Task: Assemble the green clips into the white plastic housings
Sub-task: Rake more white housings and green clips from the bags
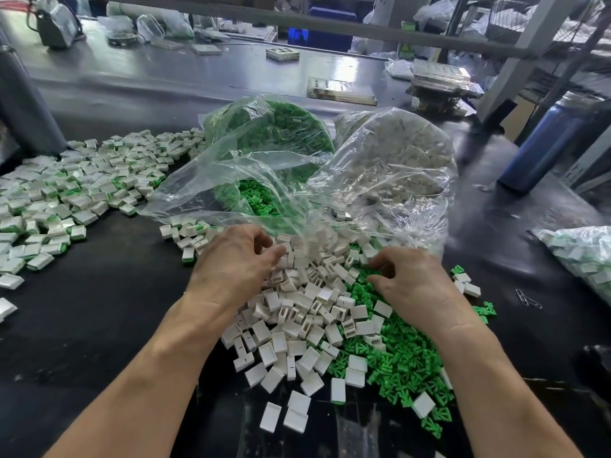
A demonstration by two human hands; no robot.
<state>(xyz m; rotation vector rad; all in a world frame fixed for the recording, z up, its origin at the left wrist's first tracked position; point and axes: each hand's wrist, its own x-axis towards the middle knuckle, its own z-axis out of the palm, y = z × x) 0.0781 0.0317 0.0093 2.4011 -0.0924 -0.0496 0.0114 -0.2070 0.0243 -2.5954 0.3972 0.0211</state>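
- Head view: loose pile of small white rectangular plastic housings (307,312) on dark bench (99,325), centre, just in front of person; heap of small green plastic clips (406,355) touching it on right, partly mixed in.
- Left hand (236,259) on pile's top-left edge, fingers curled down into housings; looks like picking one, can't tell if anything is pinched.
- Right hand (413,279) at the white/green seam, fingertips bent into clips; hold also unclear.
- Behind pile: clear plastic bag of green clips (271,127) and clear plastic bag of white housings (396,153), mouths open toward hands.
- Far left: spread of finished white-and-green assemblies (66,193); another bag of them (582,256) at right edge.
- Handling, my guess: parts light, stiff, smooth, prob. slippery and scatter easily. Pinch housing by flat sides w/ slot open end facing out; take clip by its wide end.
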